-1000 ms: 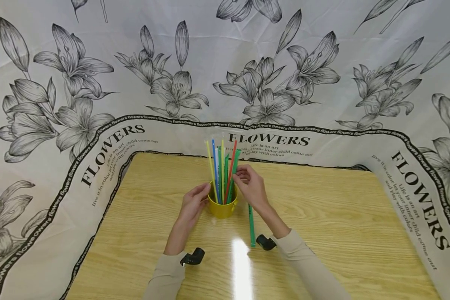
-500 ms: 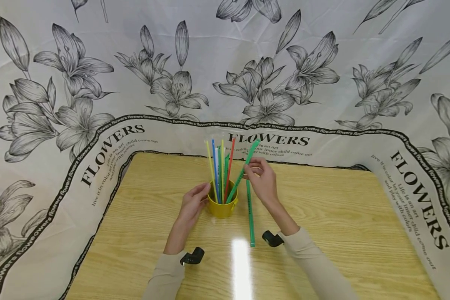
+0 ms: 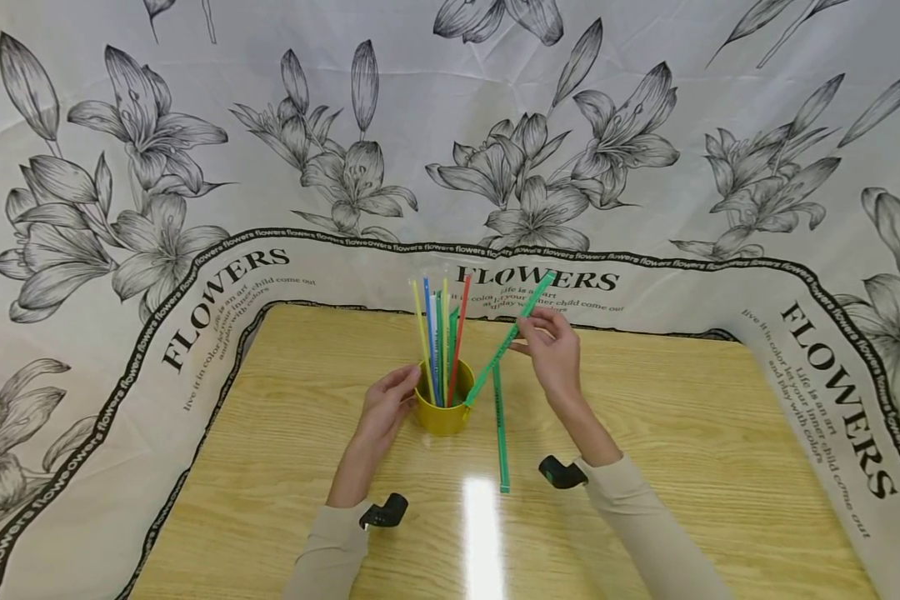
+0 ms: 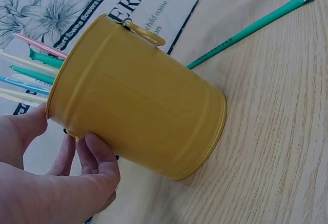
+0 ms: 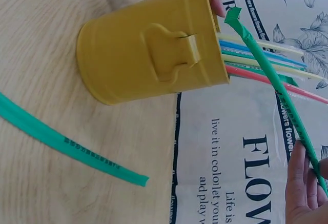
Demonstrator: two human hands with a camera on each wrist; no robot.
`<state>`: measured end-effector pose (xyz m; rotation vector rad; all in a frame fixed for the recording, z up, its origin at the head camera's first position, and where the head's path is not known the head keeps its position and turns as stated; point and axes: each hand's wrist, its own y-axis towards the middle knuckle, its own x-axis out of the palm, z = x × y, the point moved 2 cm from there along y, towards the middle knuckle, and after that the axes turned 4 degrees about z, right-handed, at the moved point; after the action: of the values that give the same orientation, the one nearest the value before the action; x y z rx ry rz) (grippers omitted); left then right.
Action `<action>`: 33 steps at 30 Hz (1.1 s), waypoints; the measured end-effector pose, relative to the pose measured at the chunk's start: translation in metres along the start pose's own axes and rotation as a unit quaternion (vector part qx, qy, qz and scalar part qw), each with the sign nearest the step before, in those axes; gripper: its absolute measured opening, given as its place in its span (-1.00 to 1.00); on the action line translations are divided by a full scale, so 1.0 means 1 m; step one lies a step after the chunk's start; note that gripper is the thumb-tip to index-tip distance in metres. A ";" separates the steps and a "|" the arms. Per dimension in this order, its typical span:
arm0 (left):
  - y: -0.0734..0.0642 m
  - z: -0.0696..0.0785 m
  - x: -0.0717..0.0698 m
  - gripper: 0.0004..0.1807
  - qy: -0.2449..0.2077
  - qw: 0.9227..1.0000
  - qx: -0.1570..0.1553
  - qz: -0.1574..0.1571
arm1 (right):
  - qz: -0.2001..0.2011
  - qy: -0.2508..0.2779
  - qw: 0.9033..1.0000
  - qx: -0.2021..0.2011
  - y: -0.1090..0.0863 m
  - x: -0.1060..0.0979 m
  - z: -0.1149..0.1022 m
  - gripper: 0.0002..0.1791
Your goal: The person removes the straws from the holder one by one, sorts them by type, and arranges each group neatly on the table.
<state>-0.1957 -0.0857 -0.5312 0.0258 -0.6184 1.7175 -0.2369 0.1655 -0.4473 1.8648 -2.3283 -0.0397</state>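
My left hand [image 3: 385,410] holds a small yellow metal bucket [image 3: 443,422] on its left side, thumb at the rim and fingers curled by a handle joint in the left wrist view. The bucket stands upright on the table. Between the thumb and fingers of my right hand [image 3: 557,360] is a straw in a green wrapper [image 5: 279,87], slanting, with its lower end near the bucket's right rim in the head view. Several straws, among them a red straw [image 3: 460,333] and a blue straw [image 3: 429,321], stand inside the bucket.
Another green-wrapped straw [image 3: 501,433] lies on the wooden table [image 3: 645,433], right of the bucket. Flower-printed cloth [image 3: 390,75] hangs behind and along both sides. Glare falls on the tabletop near the front.
My right hand has drawn the green-wrapped straw up out of the bucket and to the right, tilting it over. The left hand and the bucket have stayed in place.
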 end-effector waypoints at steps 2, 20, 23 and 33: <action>0.000 0.000 0.000 -0.64 -0.001 1.000 -0.001 0.000 | 0.002 -0.009 1.000 0.001 -0.001 -0.005 0.003 -0.64; -0.001 0.002 -0.001 -0.62 0.007 1.000 0.000 0.001 | 0.016 -0.096 0.994 0.042 -0.022 -0.045 0.048 -0.63; 0.000 0.001 -0.001 -0.61 0.009 1.000 0.003 0.000 | 0.013 -0.113 0.992 0.046 -0.026 -0.051 0.056 -0.61; 0.000 0.001 -0.001 -0.64 0.008 1.000 -0.001 0.005 | -0.003 -0.150 0.986 0.070 -0.039 -0.065 0.088 -0.59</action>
<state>-0.1961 -0.0866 -0.5309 0.0073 -0.6101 1.7259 -0.1973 0.2125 -0.5456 2.0584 -2.5813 -0.1729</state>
